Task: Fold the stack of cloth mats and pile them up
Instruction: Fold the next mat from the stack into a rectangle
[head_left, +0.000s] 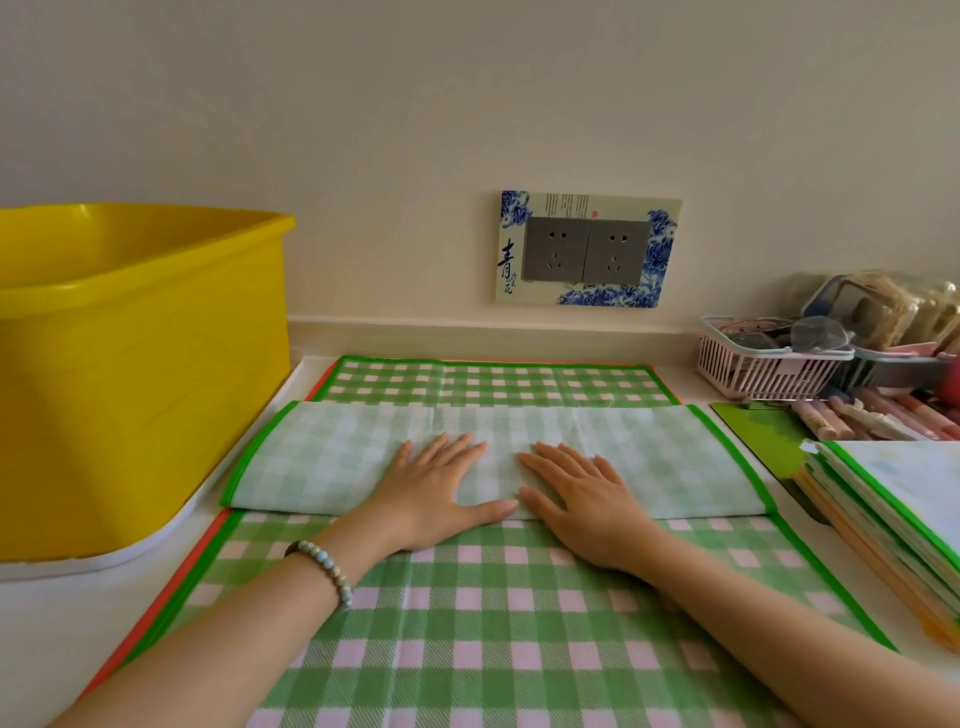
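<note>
Head view showed both hands lying flat, side by side, with the fingers straight and a little spread. The left hand (441, 486) and the right hand (584, 496) pressed down on a folded strip (322, 457) of the green checked mat (519, 649), and neither held anything. The thumbs almost met at the near edge of the strip. A beaded bracelet (324, 569) was on the left wrist.

The mat was spread on the white counter (47, 634), in front of the person. Its folded strip showed the paler back side and ran across the middle from left to right, while the checked face was visible both nearer and farther than it. An orange edge of another mat (200, 558) came out from under it on the left.

At the right, a pile of folded mats (898, 525) lay at the counter's edge. Behind it were pink sticks (872, 415) and a pink basket (763, 371). A yellow tub (140, 364) stood at the left, near the mat. A double socket (587, 249) with a blue flower frame was on the wall.
</note>
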